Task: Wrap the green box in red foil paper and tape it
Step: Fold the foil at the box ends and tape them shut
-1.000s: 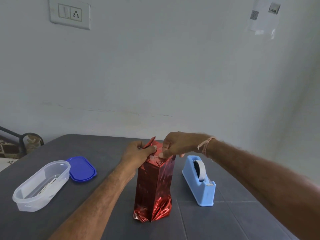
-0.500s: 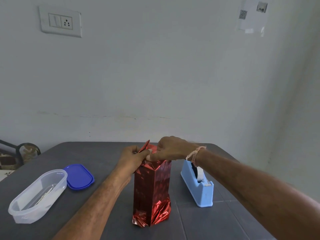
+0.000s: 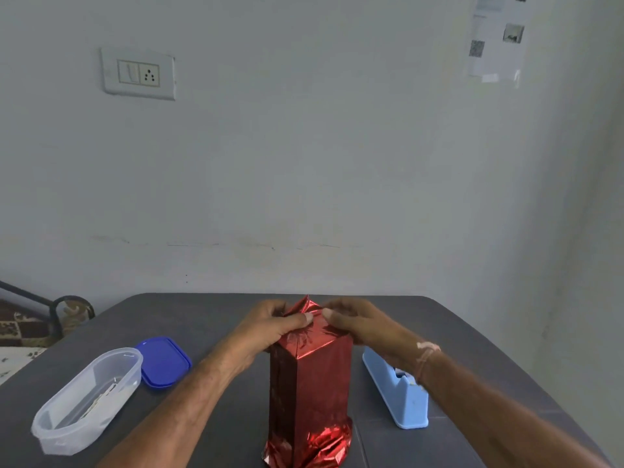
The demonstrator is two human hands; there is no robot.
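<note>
The box stands upright on the dark table [image 3: 216,319], fully covered in shiny red foil paper [image 3: 309,393]; no green shows. The foil is crumpled at the bottom and folded in flaps at the top, one flap pointing up. My left hand [image 3: 270,327] grips the top left of the foil, thumb pressing on the fold. My right hand [image 3: 354,324] pinches the top right flap, fingers curled over it. A light blue tape dispenser [image 3: 398,393] stands just right of the box, partly behind my right wrist.
A clear oval plastic container [image 3: 87,400] lies at the left with small items inside, and its blue lid [image 3: 163,361] rests beside it. A wall rises behind the table's far edge. A chair frame [image 3: 50,309] shows at the far left.
The view has tilted and shifted slightly. Both hands stay on the top folds; the right hand has drawn back to the right, so more of the top foil shows between the hands.
</note>
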